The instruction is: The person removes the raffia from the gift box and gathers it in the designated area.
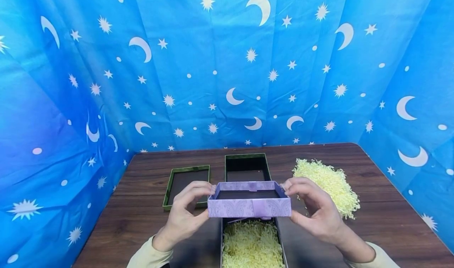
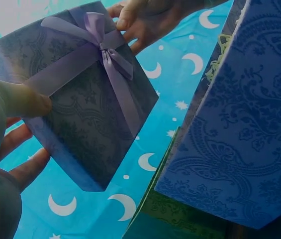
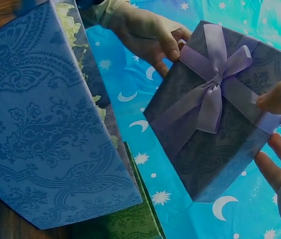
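Both hands hold a purple patterned box lid (image 1: 232, 208) up by its two short ends, its dark inside partly showing in the head view. My left hand (image 1: 186, 209) grips the left end between thumb and fingers, and my right hand (image 1: 315, 209) does the same at the right end. A lilac ribbon bow (image 2: 103, 47) is tied across the lid's top. Just below it stands the matching purple box (image 3: 50, 124), filled with pale yellow shredded paper (image 1: 252, 244). The lid hangs apart from the box, covering its far edge in the head view.
Behind the lid sits an open green-rimmed box (image 1: 247, 162) with a dark inside. To its left lies a green-edged lid (image 1: 177, 185), inside up. A loose heap of yellow shredded paper (image 1: 328, 185) lies on the wooden table (image 1: 383, 220) at the right. Blue cloth (image 1: 227, 71) hangs around.
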`<move>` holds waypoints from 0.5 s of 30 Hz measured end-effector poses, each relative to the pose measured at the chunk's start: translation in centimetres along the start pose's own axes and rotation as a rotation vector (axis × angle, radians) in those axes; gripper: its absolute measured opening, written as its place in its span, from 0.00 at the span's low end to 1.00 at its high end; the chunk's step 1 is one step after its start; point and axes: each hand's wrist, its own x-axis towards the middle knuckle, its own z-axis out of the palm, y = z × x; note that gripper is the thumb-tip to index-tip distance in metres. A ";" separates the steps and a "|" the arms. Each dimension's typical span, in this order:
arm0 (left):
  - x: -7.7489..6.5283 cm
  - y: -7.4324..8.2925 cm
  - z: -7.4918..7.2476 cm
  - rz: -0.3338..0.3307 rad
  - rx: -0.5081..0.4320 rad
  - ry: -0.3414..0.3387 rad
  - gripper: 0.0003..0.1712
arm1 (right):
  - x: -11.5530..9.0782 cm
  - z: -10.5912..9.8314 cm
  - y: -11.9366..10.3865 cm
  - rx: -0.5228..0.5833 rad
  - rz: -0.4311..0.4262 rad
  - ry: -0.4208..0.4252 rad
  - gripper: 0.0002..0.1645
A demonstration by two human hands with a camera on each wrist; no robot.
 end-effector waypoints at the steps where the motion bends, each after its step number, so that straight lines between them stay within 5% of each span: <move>1: 0.1 0.1 0.0 0.010 0.000 0.001 0.22 | 0.1 0.0 0.0 0.004 -0.009 -0.001 0.31; 10: 0.5 -0.8 -0.4 0.237 0.085 -0.008 0.14 | 1.3 0.5 -0.4 0.000 -0.146 -0.036 0.19; 15: 0.5 -1.0 -0.4 0.245 0.056 -0.013 0.16 | 1.9 0.8 -0.5 -0.022 -0.212 -0.046 0.15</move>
